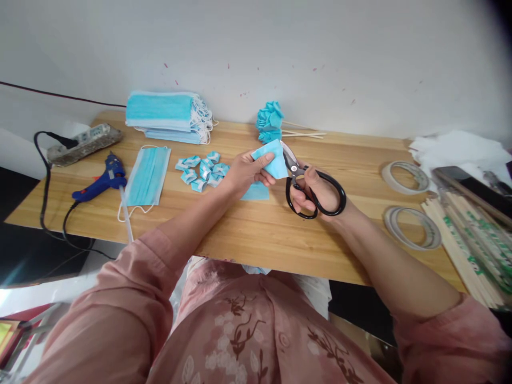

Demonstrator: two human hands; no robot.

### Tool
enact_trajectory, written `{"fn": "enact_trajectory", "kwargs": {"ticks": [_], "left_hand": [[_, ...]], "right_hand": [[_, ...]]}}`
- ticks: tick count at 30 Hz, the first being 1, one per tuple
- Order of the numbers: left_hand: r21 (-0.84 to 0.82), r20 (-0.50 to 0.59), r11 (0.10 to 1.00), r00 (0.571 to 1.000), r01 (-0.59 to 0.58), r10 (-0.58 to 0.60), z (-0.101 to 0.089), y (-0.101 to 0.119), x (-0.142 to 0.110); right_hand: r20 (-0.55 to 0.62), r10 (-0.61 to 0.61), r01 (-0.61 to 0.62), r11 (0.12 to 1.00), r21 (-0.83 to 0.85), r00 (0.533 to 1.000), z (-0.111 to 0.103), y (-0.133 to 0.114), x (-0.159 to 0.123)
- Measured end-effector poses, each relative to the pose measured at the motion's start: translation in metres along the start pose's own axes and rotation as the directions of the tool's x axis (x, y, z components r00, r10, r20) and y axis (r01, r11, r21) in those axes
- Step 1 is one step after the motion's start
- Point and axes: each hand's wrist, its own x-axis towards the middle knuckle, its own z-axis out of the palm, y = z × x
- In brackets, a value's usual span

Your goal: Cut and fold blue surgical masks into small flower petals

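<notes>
My left hand (248,172) pinches a small blue piece of mask fabric (276,160) above the table. In my right hand (316,193) is a pair of black-handled scissors (295,168), its blades at the right edge of that piece. Whether the blades have fabric between them I cannot tell. Under my left hand lies another flat blue fabric piece (256,192), partly covered. Left of it sits a group of several small folded blue-and-white pieces (205,169). Behind my hands, blue fabric flowers (270,121) on thin wooden sticks (304,133) lie near the wall.
A stack of blue face masks (160,110) stands at the back left, with a single mask (147,175) before it. Left of these are a blue glue gun (104,178) and a power strip (86,143). Tape rolls (414,228), bundled sticks (466,245) and a phone (474,184) lie right.
</notes>
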Motion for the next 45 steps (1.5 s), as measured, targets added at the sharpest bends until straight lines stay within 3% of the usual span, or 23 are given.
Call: {"fn": "enact_trajectory", "kwargs": {"ticks": [9, 20, 31, 38, 45], "left_hand": [[0.029, -0.001, 0.997, 0.998, -0.068, 0.068, 0.0, -0.002, -0.003], [0.049, -0.013, 0.994, 0.995, -0.097, 0.098, -0.004, -0.006, 0.003], [0.07, -0.019, 0.993, 0.995, -0.1, 0.101, -0.004, -0.005, 0.002], [0.121, 0.076, 0.99, 0.995, -0.075, 0.066, -0.004, -0.01, 0.002], [0.053, 0.056, 0.997, 0.997, -0.059, 0.056, -0.003, -0.01, 0.002]], "right_hand": [[-0.004, 0.038, -0.038, 0.999, 0.0, 0.999, -0.001, 0.001, 0.0], [0.154, 0.102, -0.106, 0.994, 0.017, 0.983, -0.011, 0.006, 0.003], [0.18, 0.114, -0.122, 0.992, 0.036, 0.977, -0.015, 0.008, 0.002], [0.161, 0.1, -0.108, 0.993, 0.042, 0.982, -0.014, 0.005, 0.001], [0.077, 0.085, -0.089, 0.995, 0.051, 0.993, -0.01, 0.004, 0.001]]}}
